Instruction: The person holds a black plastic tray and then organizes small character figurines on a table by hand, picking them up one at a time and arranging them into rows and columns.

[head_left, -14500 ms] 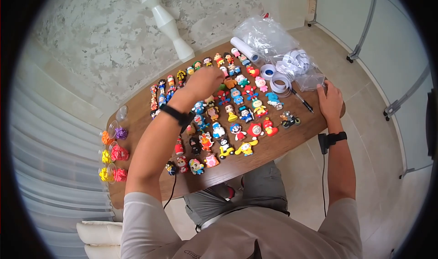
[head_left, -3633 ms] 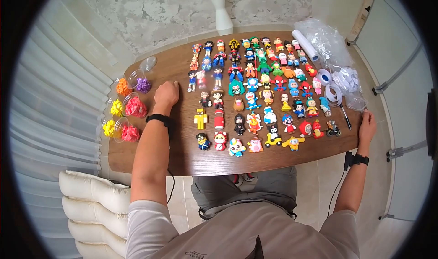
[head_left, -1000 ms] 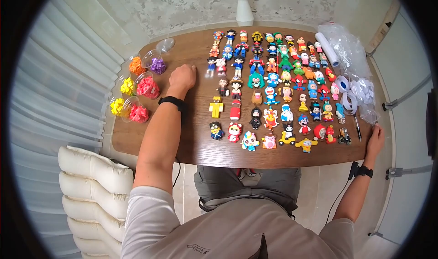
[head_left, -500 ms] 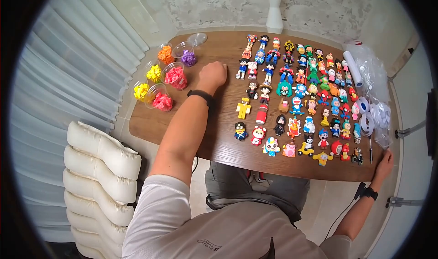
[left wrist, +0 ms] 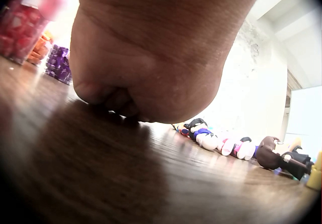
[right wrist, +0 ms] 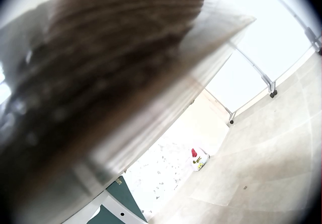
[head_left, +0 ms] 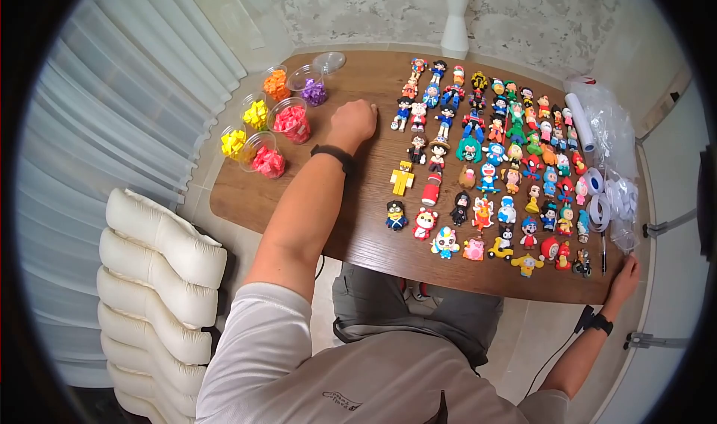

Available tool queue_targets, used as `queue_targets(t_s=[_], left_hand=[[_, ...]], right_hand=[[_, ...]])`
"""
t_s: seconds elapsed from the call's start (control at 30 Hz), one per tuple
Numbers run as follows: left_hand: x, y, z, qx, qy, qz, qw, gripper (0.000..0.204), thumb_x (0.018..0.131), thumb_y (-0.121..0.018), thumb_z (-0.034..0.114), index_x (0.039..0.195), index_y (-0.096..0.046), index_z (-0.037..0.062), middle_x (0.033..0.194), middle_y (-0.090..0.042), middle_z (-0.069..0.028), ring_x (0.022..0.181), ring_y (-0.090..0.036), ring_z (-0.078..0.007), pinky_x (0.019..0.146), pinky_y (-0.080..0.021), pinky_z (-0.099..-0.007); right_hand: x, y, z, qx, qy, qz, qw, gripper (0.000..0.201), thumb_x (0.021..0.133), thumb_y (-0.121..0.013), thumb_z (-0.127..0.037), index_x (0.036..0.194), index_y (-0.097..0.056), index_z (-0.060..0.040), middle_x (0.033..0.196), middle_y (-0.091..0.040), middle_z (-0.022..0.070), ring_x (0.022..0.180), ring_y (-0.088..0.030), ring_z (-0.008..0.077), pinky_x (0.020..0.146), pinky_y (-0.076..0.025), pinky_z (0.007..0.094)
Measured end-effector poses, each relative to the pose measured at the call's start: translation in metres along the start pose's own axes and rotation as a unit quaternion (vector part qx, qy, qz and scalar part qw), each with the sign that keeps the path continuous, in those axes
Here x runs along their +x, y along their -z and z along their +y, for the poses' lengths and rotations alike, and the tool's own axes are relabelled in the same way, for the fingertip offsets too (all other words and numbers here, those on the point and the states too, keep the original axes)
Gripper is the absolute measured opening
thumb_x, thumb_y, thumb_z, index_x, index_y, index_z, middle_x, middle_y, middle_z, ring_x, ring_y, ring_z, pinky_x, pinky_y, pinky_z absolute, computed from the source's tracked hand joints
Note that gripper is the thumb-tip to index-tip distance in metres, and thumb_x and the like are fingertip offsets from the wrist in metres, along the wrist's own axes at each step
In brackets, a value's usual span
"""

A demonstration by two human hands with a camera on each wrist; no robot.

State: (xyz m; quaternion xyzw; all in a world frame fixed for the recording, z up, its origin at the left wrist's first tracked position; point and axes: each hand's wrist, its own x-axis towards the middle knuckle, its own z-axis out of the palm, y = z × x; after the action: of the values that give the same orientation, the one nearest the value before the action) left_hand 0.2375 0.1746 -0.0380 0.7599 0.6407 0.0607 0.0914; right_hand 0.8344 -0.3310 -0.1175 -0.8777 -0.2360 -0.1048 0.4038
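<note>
My left hand (head_left: 352, 122) rests as a fist on the wooden table (head_left: 291, 189), between the cups and the figurines. In the left wrist view its fingers are curled under and nothing shows in them. Nearest on its right are small toy figurines, among them a blue-clad boy with a football (head_left: 402, 115) and a pink-and-white one (head_left: 419, 116). A plastic cup of red folded-paper pieces (head_left: 291, 122) stands to its left. My right hand (head_left: 626, 276) rests at the table's right front corner, beside a clear plastic bag (head_left: 624, 237); its fingertips are mostly hidden.
Rows of figurines cover the table's right half. Cups of yellow (head_left: 255, 115), orange (head_left: 276, 86) and purple pieces (head_left: 314, 92) stand at left, near a clear lid (head_left: 330, 62). A white roll (head_left: 579, 122), tape (head_left: 599, 212) and a pen (head_left: 603, 254) lie at right. A cream chair (head_left: 160, 275) stands left.
Since the earliest frame, my left hand has moved from over the figurines to the table left of them. Lately the head view has swung left; both hands keep their places on the table.
</note>
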Motion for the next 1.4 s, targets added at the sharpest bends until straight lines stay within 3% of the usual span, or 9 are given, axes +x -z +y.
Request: queue_targets(t_s=[0.1, 0.17, 0.27, 0.97, 1.17, 1.4], left_hand=[[0.002, -0.002, -0.001, 0.003, 0.003, 0.005, 1.000, 0.049, 0.102, -0.044, 0.042, 0.111, -0.072, 0.0016, 0.115, -0.070, -0.0247, 0.111, -0.066, -0.0418, 0.097, -0.052, -0.0508], [0.002, -0.003, 0.000, 0.012, 0.003, 0.013, 1.000, 0.045, 0.102, -0.046, 0.040, 0.109, -0.073, 0.0043, 0.113, -0.071, -0.0222, 0.108, -0.068, -0.0395, 0.095, -0.054, -0.0491], [0.003, -0.004, -0.003, -0.003, -0.002, 0.006, 1.000, 0.051, 0.102, -0.044, 0.042, 0.111, -0.072, 0.0006, 0.115, -0.070, -0.0256, 0.111, -0.066, -0.0426, 0.097, -0.052, -0.0515], [0.005, -0.006, -0.005, -0.009, -0.004, 0.007, 1.000, 0.052, 0.102, -0.043, 0.042, 0.111, -0.072, 0.0003, 0.115, -0.070, -0.0261, 0.111, -0.066, -0.0428, 0.096, -0.051, -0.0517], [0.003, -0.007, -0.004, 0.003, -0.015, 0.031, 0.999, 0.044, 0.102, -0.047, 0.038, 0.104, -0.074, 0.0030, 0.108, -0.072, -0.0234, 0.104, -0.069, -0.0411, 0.092, -0.054, -0.0503], [0.002, -0.003, -0.004, -0.005, -0.010, 0.006, 1.000, 0.050, 0.102, -0.044, 0.042, 0.111, -0.072, 0.0008, 0.114, -0.070, -0.0258, 0.110, -0.066, -0.0432, 0.096, -0.051, -0.0523]], right_hand=[[-0.005, -0.003, -0.008, 0.030, 0.016, 0.028, 0.999, 0.044, 0.102, -0.056, -0.040, 0.107, -0.069, 0.0020, 0.096, -0.070, 0.0091, 0.091, -0.063, 0.0188, 0.087, -0.048, 0.0325], [-0.001, -0.002, -0.001, 0.020, 0.013, 0.017, 1.000, 0.042, 0.102, -0.056, -0.038, 0.111, -0.069, 0.0005, 0.099, -0.072, 0.0099, 0.094, -0.065, 0.0199, 0.089, -0.048, 0.0332], [-0.001, -0.002, 0.000, 0.014, 0.001, 0.010, 1.000, 0.041, 0.101, -0.056, -0.038, 0.113, -0.069, -0.0003, 0.101, -0.073, 0.0102, 0.096, -0.066, 0.0203, 0.090, -0.049, 0.0334], [-0.004, 0.000, -0.008, 0.001, 0.002, 0.003, 1.000, 0.045, 0.101, -0.055, -0.041, 0.113, -0.068, 0.0004, 0.101, -0.073, 0.0108, 0.096, -0.066, 0.0210, 0.091, -0.048, 0.0344], [-0.004, 0.000, -0.009, 0.012, 0.004, 0.006, 1.000, 0.043, 0.101, -0.055, -0.040, 0.111, -0.069, 0.0005, 0.099, -0.073, 0.0104, 0.094, -0.066, 0.0203, 0.089, -0.049, 0.0339], [0.000, -0.002, 0.002, 0.023, 0.015, 0.008, 1.000, 0.043, 0.102, -0.056, -0.039, 0.111, -0.069, 0.0010, 0.098, -0.072, 0.0098, 0.093, -0.065, 0.0196, 0.088, -0.049, 0.0336]])
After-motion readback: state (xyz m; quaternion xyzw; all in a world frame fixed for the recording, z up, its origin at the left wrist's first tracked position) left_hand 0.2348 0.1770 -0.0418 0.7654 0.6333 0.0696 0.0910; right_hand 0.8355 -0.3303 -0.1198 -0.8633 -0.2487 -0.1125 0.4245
